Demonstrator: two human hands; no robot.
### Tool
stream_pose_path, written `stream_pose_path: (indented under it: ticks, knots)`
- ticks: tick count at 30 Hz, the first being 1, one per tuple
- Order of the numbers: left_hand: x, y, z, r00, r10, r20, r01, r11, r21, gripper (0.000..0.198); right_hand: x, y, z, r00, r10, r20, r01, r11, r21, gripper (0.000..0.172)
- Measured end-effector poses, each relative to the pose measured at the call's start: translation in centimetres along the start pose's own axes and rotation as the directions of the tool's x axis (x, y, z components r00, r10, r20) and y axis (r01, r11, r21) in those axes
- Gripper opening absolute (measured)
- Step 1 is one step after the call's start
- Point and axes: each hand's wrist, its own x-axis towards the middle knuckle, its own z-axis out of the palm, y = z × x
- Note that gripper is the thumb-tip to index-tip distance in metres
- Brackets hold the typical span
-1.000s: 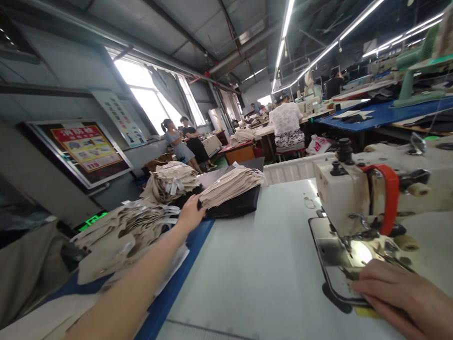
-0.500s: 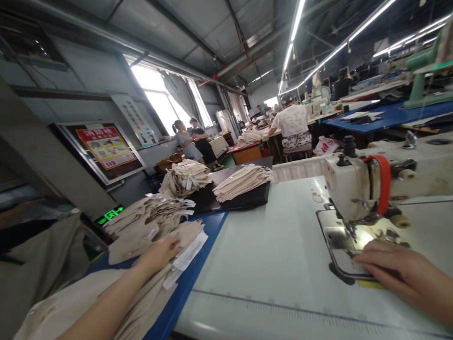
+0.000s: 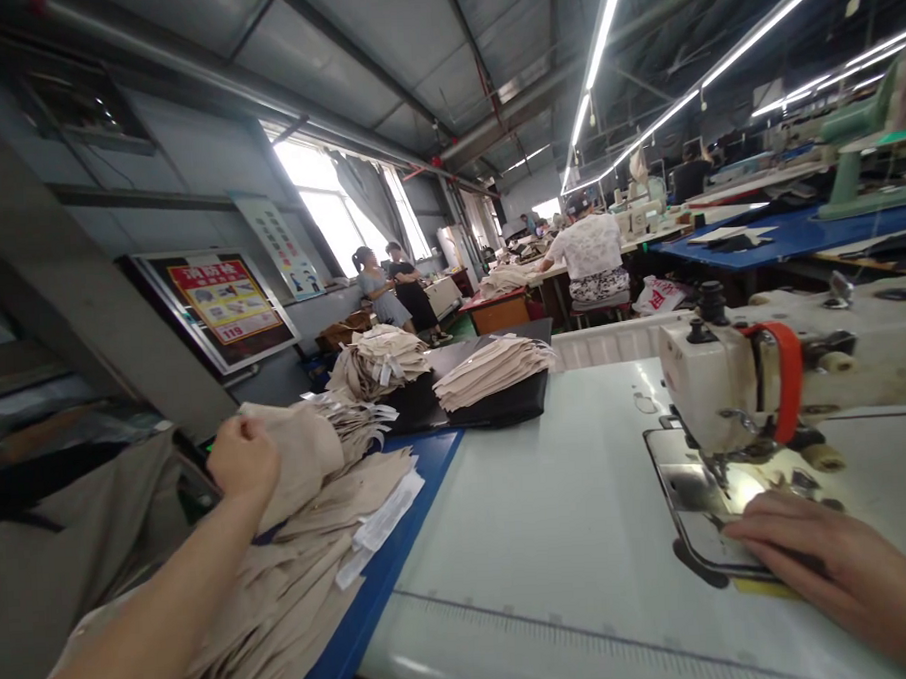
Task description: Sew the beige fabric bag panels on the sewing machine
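My left hand (image 3: 244,457) is closed on the edge of a beige fabric piece (image 3: 299,451), holding it raised at the far left. Below it, a stack of beige fabric pieces (image 3: 284,597) with white labels (image 3: 382,518) along one side spreads over a blue board (image 3: 411,491). My right hand (image 3: 807,544) rests beside the needle area of a sewing machine (image 3: 695,369), over its metal plate (image 3: 681,485). Its fingers are pressed together around something small and dark that I cannot make out.
The white machine table (image 3: 506,517) carries a printed ruler along its front. Two more beige stacks, one rounded (image 3: 383,361) and one flat (image 3: 491,371), lie behind on a black surface (image 3: 501,412). A person (image 3: 588,248) sits farther back; two people stand by the window.
My left hand has moved left and up from the stack, lifting a beige fabric piece with it. My right hand stays by the machine's needle area. The view has shifted slightly.
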Motion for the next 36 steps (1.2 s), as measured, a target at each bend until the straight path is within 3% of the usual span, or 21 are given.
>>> stream_pose_path:
  ticks: [2,4,6,8,10,12,13,15,16,18,20,25,27,28,29,33,36]
  knots:
    - [0.2,2.2,-1.7,0.993,0.041,-0.11,-0.043,0.999,-0.023,0.046,0.0,0.0,0.1,1.0,-0.002,-0.003,0.002,1.0,-0.003,0.028]
    - [-0.5,4.8,-2.9,0.975,0.162,-0.149,-0.171,0.984,-0.044,0.05,0.1,-0.1,0.1,1.0,-0.001,-0.004,0.001,1.0,0.0,0.028]
    - [-2.4,7.6,-3.3,0.936,0.331,-0.119,-0.341,0.937,-0.075,0.048,0.1,-0.2,0.0,1.0,0.002,0.01,-0.002,1.0,0.007,0.029]
    - [-5.8,10.3,-2.7,0.865,0.5,-0.042,-0.502,0.856,-0.123,0.041,0.3,-0.5,-0.2,1.0,0.009,0.03,-0.01,1.0,0.014,0.029]
    - [-10.8,12.9,-1.3,0.724,0.688,0.053,-0.666,0.717,-0.205,0.035,0.4,-0.8,-0.5,0.999,0.02,0.044,-0.021,1.0,0.021,0.03]
    - [-16.9,15.2,0.6,0.374,0.917,0.137,-0.859,0.398,-0.32,0.039,0.7,-1.2,-0.8,0.998,0.029,0.048,-0.03,0.999,0.024,0.031]
    - [-20.1,16.2,1.6,0.292,0.946,0.139,-0.875,0.323,-0.361,0.038,0.8,-1.4,-0.9,0.999,0.026,0.042,-0.027,0.999,0.021,0.031]
    - [-25.8,17.8,3.3,0.183,0.971,0.152,-0.892,0.229,-0.389,0.037,0.9,-1.6,-1.1,0.999,0.015,0.049,-0.015,1.0,0.002,0.031]
    - [-28.0,18.4,3.9,0.16,0.979,0.128,-0.899,0.198,-0.391,0.036,1.0,-1.6,-1.1,0.999,0.006,0.046,-0.005,1.0,-0.006,0.03]
    - [-30.8,19.1,4.5,0.179,0.981,0.077,-0.899,0.194,-0.393,0.033,1.1,-1.6,-1.2,0.999,0.012,0.033,-0.012,1.0,-0.016,0.028]
    - [-31.2,19.3,4.7,0.225,0.973,0.045,-0.88,0.223,-0.42,0.033,1.2,-1.5,-1.1,0.999,0.01,0.03,-0.009,0.999,-0.035,0.026]
    - [-27.4,18.3,5.2,0.293,0.953,0.073,-0.837,0.292,-0.462,0.039,1.4,-2.0,-1.3,0.999,-0.011,0.048,0.016,0.995,-0.1,0.021]
    - [-26.4,18.0,5.9,0.346,0.927,0.144,-0.798,0.371,-0.475,0.042,1.5,-2.3,-1.3,0.998,-0.046,0.048,0.05,0.995,-0.087,0.021]
    - [-26.2,18.0,6.2,0.35,0.915,0.203,-0.773,0.404,-0.489,0.045,1.6,-2.5,-1.4,0.996,-0.07,0.048,0.074,0.995,-0.074,0.021]
    - [-26.2,18.2,6.5,0.333,0.903,0.27,-0.749,0.428,-0.505,0.047,1.6,-2.7,-1.4,0.994,-0.098,0.052,0.101,0.993,-0.058,0.022]
    - [-27.3,20.1,6.3,0.191,0.863,0.469,-0.698,0.455,-0.553,0.054,1.7,-3.6,-1.5,0.972,-0.201,0.118,0.202,0.979,0.008,0.024]
    - [-28.1,21.7,5.1,0.181,0.837,0.517,-0.658,0.494,-0.568,0.054,1.5,-4.3,-1.5,0.958,-0.212,0.191,0.206,0.977,0.055,0.025]
